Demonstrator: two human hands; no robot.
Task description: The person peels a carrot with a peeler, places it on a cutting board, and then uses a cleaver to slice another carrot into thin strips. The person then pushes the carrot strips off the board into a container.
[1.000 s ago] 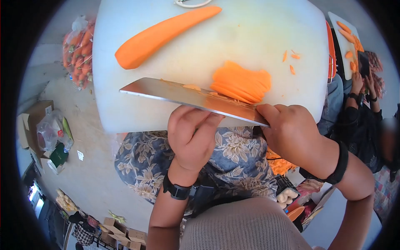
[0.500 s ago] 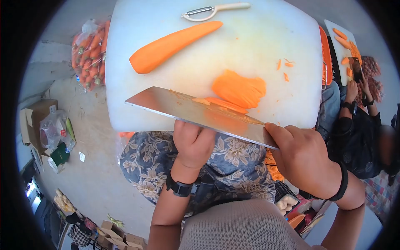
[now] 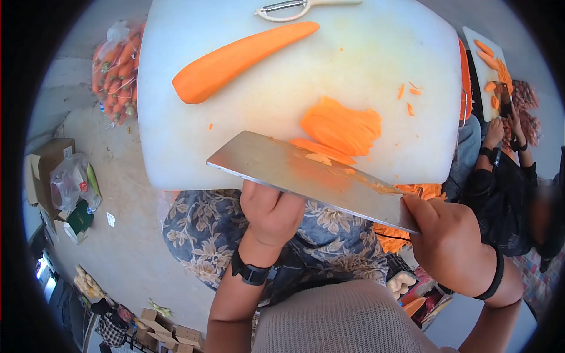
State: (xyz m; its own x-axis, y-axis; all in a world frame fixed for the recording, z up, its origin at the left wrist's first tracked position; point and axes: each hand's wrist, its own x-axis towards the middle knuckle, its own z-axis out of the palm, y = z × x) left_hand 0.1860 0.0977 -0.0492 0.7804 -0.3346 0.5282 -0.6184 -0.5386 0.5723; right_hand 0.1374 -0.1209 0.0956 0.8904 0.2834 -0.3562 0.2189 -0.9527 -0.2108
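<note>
My right hand [image 3: 453,241] is closed around the handle of a broad cleaver [image 3: 306,179], whose blade slants over the near edge of a white cutting board [image 3: 235,126]. Carrot bits cling to the blade. My left hand [image 3: 271,215] is curled at the board's near edge, its fingertips hidden under the blade. What those fingers hold, if anything, cannot be seen. Beyond the blade lies a fanned pile of thin carrot slices [image 3: 341,126], with a few more slices against the blade. A whole peeled carrot [image 3: 241,62] rests at the upper left, below a white peeler [image 3: 306,7].
Carrot scraps [image 3: 410,109] dot the board's right side. A bag of carrots [image 3: 118,76] stands left of the board, with a cardboard box [image 3: 47,170] on the floor. Shredded carrot [image 3: 391,238] lies below the board. Another person [image 3: 500,170] works at a second board [image 3: 477,65] on the right.
The cleaver has shifted right and slightly toward me with my right hand, uncovering a small scrap on the board. My left hand stays curled near the edge. The view has moved slightly.
</note>
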